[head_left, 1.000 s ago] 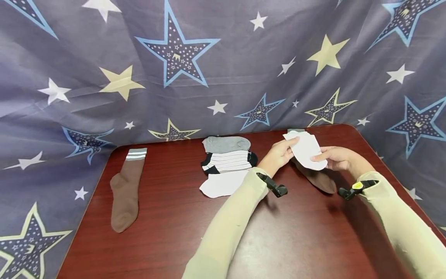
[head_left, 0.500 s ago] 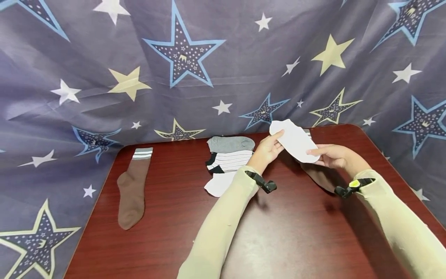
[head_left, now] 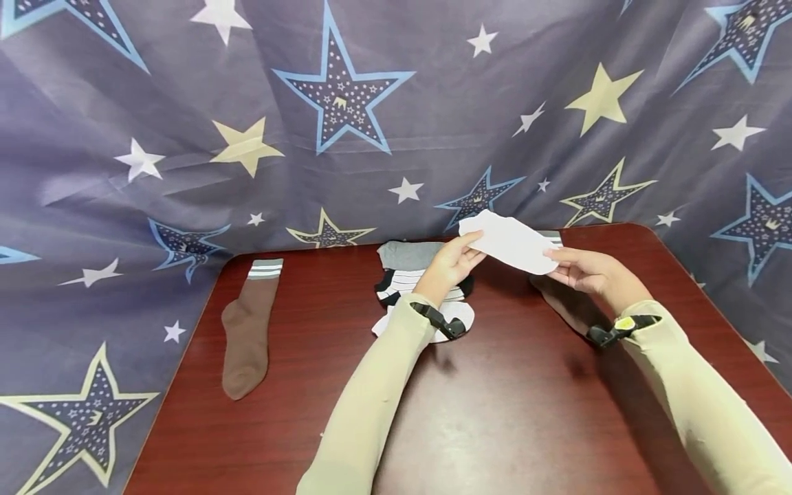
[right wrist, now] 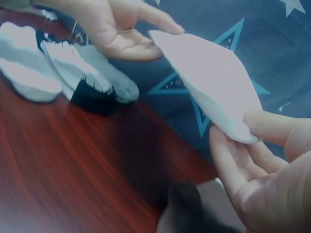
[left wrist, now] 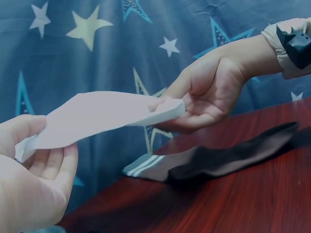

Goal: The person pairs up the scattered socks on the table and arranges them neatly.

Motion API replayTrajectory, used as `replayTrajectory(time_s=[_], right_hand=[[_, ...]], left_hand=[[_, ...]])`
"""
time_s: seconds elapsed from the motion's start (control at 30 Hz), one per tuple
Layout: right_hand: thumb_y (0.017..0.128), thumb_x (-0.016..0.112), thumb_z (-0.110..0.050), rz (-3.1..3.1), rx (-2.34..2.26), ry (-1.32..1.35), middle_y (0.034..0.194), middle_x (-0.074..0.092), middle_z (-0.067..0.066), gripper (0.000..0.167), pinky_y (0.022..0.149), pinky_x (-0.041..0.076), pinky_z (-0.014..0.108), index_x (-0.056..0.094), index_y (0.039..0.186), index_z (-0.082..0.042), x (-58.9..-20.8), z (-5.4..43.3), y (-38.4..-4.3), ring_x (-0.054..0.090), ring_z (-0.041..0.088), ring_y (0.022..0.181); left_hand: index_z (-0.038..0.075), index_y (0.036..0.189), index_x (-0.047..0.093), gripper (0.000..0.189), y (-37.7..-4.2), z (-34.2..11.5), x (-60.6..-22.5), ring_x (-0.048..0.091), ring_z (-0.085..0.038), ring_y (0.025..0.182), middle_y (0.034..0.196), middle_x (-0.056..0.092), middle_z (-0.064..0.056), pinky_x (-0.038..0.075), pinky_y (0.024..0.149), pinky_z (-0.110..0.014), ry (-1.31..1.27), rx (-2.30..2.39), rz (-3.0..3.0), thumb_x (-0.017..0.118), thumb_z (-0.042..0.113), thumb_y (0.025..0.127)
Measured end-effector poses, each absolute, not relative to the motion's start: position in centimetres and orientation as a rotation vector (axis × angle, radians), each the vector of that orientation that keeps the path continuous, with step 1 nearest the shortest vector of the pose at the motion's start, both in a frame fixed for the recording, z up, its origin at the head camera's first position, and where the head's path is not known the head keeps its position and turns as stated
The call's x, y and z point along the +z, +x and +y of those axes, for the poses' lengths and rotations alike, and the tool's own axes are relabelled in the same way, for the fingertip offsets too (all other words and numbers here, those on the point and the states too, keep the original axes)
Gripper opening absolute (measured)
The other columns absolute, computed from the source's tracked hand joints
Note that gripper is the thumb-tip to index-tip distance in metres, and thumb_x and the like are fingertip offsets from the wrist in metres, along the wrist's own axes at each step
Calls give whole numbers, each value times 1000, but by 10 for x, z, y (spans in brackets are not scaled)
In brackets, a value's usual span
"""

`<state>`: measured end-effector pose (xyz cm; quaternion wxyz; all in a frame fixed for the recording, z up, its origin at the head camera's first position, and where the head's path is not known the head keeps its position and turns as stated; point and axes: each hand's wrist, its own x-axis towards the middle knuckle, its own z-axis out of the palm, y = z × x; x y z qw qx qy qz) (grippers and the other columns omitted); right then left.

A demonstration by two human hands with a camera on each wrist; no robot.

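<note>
A white ankle sock (head_left: 510, 242) is stretched level between both hands, raised above the back right of the table. My left hand (head_left: 453, 265) pinches its left end, thumb on top and fingers beneath, as the left wrist view also shows. At the opposite end my right hand (head_left: 584, 273) pinches the sock between thumb and fingers. Below the right hand a brown sock (left wrist: 218, 158) with a striped grey cuff lies on the table, partly covered in the head view. Behind the left forearm lie a grey sock (head_left: 405, 255), a striped black-and-white sock (head_left: 405, 280) and another white sock (head_left: 460, 317).
Another brown sock (head_left: 247, 340) with a striped cuff lies at the left of the dark red wooden table (head_left: 495, 405). A star-patterned cloth (head_left: 427, 103) hangs right behind the table's back edge.
Both hands have carried the white sock leftward, the left hand more so. The sock has turned from steeply slanted to nearly level and is now spread out. The head view has shifted slightly.
</note>
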<state>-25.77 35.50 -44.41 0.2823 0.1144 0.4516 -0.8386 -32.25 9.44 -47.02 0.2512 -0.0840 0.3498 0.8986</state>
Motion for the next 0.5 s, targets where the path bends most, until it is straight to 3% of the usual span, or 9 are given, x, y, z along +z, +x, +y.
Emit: replayTrajectory(time_s=[0.13, 0.33, 0.5], right_hand=[[108, 39, -1, 1051, -2310, 228, 101, 76, 9, 35, 86, 62, 32, 74, 102, -2, -444, 349, -259, 74, 19, 95], [108, 37, -3, 998, -2332, 162, 99, 77, 11, 38, 85, 62, 33, 74, 101, 0, -443, 337, -264, 75, 20, 93], [109, 37, -6, 967, -2335, 57, 101, 76, 11, 38, 87, 62, 32, 74, 103, 1, -440, 324, -267, 74, 19, 95]], left_hand=[[6, 95, 66, 17, -320, 75, -469, 57, -27, 119, 98, 68, -5, 31, 124, -49, -181, 2455, 979, 53, -3, 102], [11, 96, 67, 14, -321, 55, -458, 62, -18, 96, 87, 71, -1, 32, 124, -48, -175, 2408, 1090, 56, 13, 105], [9, 99, 63, 12, -322, 36, -453, 62, -16, 91, 85, 70, -1, 32, 124, -48, -198, 2402, 1140, 53, 12, 106]])
